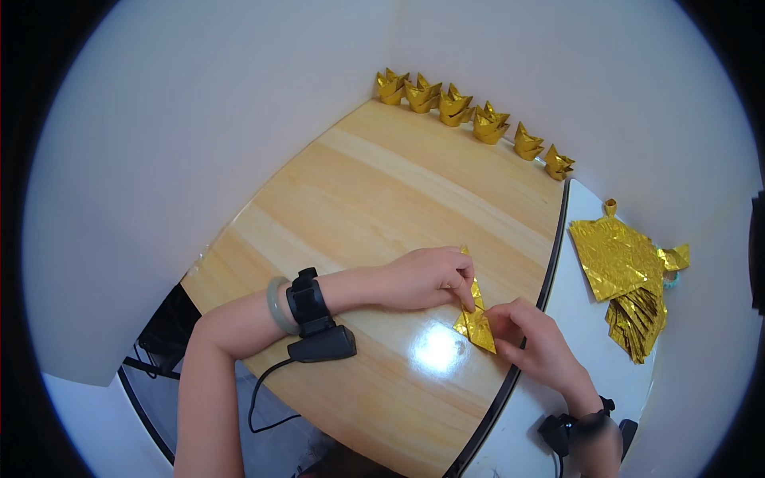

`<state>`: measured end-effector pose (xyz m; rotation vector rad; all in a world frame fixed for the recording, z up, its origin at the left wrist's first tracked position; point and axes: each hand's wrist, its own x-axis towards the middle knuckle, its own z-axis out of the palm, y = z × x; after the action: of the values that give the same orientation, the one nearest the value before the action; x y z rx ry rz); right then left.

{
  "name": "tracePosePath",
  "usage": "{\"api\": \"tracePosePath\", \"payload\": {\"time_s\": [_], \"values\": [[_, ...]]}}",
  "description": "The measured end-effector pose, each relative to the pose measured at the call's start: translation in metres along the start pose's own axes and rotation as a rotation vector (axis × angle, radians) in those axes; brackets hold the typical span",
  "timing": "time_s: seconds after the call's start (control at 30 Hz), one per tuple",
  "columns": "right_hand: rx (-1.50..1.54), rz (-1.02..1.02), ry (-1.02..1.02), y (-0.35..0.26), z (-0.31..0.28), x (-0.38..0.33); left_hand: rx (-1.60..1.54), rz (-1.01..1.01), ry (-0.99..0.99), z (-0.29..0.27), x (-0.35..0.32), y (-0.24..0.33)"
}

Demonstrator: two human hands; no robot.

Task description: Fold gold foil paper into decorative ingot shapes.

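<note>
A piece of gold foil paper (477, 328), folded into a narrow pointed shape with crease lines, lies on the wooden tabletop between my hands. My left hand (434, 279) reaches across from the left, its fingers closed on the upper part of the paper and hiding some of it. At the lower right edge of the paper, my right hand (538, 338) has its fingers curled and touching the foil. Along the far edge of the table stand several finished gold foil ingot shapes (455, 107) in a row.
On the white surface (590, 350) to the right lie a gold foil sheet (613, 255) and a fanned stack of folded gold pieces (637, 319). White walls enclose the table. Black wrist devices (323, 342) trail cables; a pale bangle (279, 306) rings my left forearm.
</note>
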<state>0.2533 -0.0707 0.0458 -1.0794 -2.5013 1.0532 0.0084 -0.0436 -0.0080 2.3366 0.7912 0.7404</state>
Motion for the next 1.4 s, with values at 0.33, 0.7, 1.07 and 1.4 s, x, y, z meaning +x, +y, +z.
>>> {"api": "tracePosePath", "payload": {"time_s": [0.33,0.7,1.07,1.4], "values": [[-0.224,-0.322,-0.008,0.016,0.002,0.013,-0.113,0.055,-0.132,-0.013,-0.01,0.002],[0.105,0.078,0.093,0.009,0.013,0.033,-0.123,0.15,-0.173,-0.018,-0.016,0.002],[0.103,0.163,0.178,0.006,0.019,0.037,-0.13,0.148,-0.199,-0.017,-0.016,-0.002],[0.033,0.199,0.2,0.002,0.019,0.036,-0.133,0.125,-0.234,-0.021,-0.014,0.006]]}}
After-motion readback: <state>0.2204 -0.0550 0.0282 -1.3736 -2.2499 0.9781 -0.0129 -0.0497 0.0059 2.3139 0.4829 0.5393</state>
